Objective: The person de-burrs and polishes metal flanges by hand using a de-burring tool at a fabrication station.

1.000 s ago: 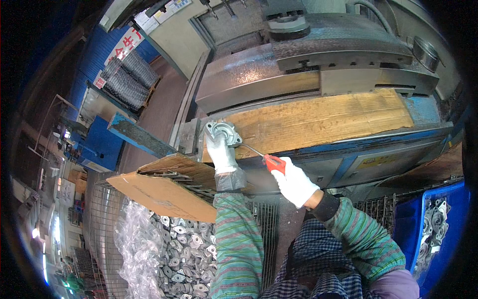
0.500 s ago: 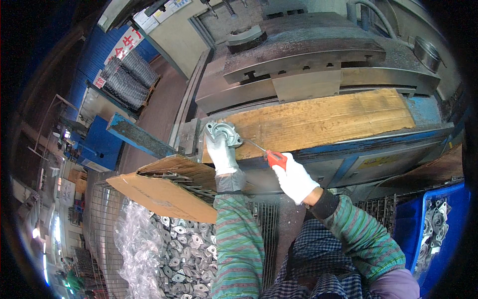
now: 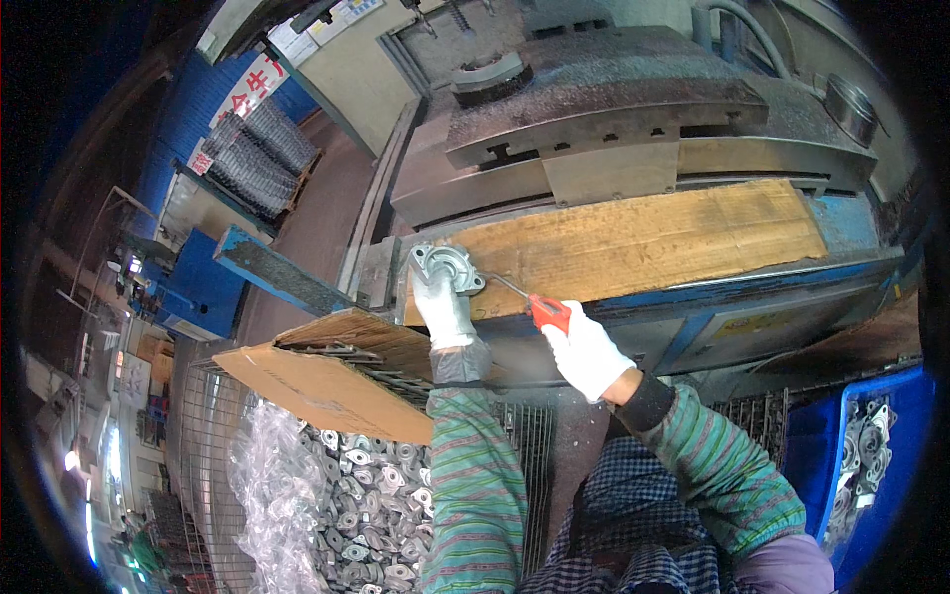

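Note:
A silver metal casting (image 3: pixel 450 264) with a round hollow and lobed ears rests at the left end of a cardboard sheet (image 3: pixel 633 236). My left hand (image 3: pixel 442 309), in a white glove, is closed on its near left side. My right hand (image 3: pixel 586 356), gloved too, wraps the red handle of a thin-shafted tool, perhaps a scraper or screwdriver (image 3: pixel 550 313). Its metal shaft slants up and left to the casting's right ear. Whether the tip touches the metal is too small to tell.
Beyond the cardboard stands a machine bed (image 3: pixel 614 109) with a slotted metal table. At lower left, a wire cage (image 3: pixel 203 436) holds many castings (image 3: pixel 371 505), plastic wrap (image 3: pixel 272 495) and a cardboard flap (image 3: pixel 322 391). A blue bin (image 3: pixel 836 445) with castings stands at right.
The view has shifted very slightly. Both hands keep their grips, and the tool's shaft stays beside the casting's right ear.

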The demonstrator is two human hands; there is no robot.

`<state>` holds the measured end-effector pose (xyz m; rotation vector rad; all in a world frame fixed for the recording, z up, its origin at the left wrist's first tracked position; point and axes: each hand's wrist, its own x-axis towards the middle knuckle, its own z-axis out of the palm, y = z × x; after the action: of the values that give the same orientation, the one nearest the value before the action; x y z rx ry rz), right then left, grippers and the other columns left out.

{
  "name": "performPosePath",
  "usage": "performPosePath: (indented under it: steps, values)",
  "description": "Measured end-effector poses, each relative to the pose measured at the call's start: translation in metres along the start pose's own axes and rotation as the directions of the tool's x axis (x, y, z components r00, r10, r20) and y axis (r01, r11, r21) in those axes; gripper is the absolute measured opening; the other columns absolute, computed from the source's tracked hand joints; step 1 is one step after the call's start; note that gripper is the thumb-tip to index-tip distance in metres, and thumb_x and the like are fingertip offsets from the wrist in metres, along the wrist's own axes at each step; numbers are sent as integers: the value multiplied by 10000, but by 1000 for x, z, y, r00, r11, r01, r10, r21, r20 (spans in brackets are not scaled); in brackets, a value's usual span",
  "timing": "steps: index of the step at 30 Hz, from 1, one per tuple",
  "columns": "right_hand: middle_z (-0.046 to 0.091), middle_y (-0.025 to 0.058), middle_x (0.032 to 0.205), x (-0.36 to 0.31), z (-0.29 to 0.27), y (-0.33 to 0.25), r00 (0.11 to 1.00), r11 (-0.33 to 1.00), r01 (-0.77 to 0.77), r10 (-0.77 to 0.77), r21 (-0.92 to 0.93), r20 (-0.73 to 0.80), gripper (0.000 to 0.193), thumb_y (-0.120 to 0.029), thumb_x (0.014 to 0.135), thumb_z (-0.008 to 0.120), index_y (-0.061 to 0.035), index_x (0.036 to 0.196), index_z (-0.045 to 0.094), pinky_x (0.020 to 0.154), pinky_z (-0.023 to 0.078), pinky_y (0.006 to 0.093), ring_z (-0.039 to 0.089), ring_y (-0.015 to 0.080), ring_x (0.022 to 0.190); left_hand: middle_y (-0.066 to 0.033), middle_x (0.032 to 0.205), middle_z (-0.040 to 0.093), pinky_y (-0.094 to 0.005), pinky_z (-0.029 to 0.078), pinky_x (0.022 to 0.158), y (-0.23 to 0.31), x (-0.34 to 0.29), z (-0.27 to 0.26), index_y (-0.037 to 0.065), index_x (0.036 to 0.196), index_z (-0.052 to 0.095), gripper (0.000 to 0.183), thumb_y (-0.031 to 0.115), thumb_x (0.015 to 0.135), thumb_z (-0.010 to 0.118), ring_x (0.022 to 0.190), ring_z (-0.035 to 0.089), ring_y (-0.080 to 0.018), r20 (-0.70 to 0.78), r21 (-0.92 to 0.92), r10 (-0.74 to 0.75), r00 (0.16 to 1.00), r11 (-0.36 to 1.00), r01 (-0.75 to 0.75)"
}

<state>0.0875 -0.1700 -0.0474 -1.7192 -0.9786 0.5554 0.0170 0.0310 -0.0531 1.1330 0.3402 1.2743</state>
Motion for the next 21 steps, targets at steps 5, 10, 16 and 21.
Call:
performPosePath:
  steps: [5,10,16,21]
  values:
    - [580,244,789,1,3,2,999,999,30,-30,16,21,311,-207,861,485,4,1077,412,615,454,421,576,397,713,-120,899,562,-267,508,581,2,0,2,32,1171,405,354,32,825,481,713,569,-171,34,-14,-5,999,1000,6]
    - [578,238,771,8,8,-20,997,997,66,-68,49,35,309,-202,861,484,9,1074,408,597,454,414,576,392,698,-117,896,560,-282,506,599,1,-2,1,27,1191,390,344,51,857,466,730,573,-181,-19,28,-17,1000,999,18]
    - [580,213,734,20,11,-35,992,993,85,-92,77,82,313,-204,864,485,9,1081,410,582,458,405,581,363,653,-140,908,564,-324,508,691,1,-2,7,12,1093,431,336,-6,759,406,768,594,-220,-101,4,-27,994,1000,28]
    - [572,180,694,26,11,-41,989,991,84,-96,108,109,330,-193,850,504,32,1074,414,568,458,356,579,306,612,-119,832,573,-310,499,609,5,0,6,27,1063,441,333,6,732,413,706,585,-207,-28,-2,-39,999,999,39]
